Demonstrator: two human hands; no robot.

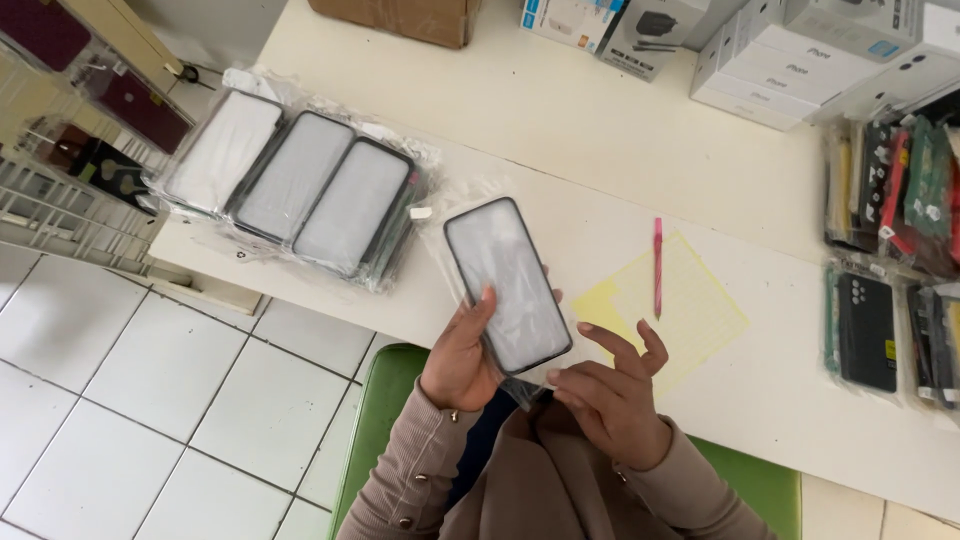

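My left hand [462, 352] grips a phone case [506, 283] with a black rim and clear back, wrapped in a clear plastic sleeve, held tilted over the near edge of the white table [600, 130]. My right hand [610, 392] is beside the case's lower end, fingers spread, fingertips touching the loose end of the plastic sleeve. Left of the held case, three stacks of similar bagged cases [293, 190] lie side by side on the table.
A yellow paper sheet [690, 305] with a pink pen [658, 265] on it lies right of my hands. Bagged coloured and black cases [880, 300] fill the right edge. White boxes [800, 60] and a cardboard box [400, 15] stand at the back. A wire rack [60, 190] is at left.
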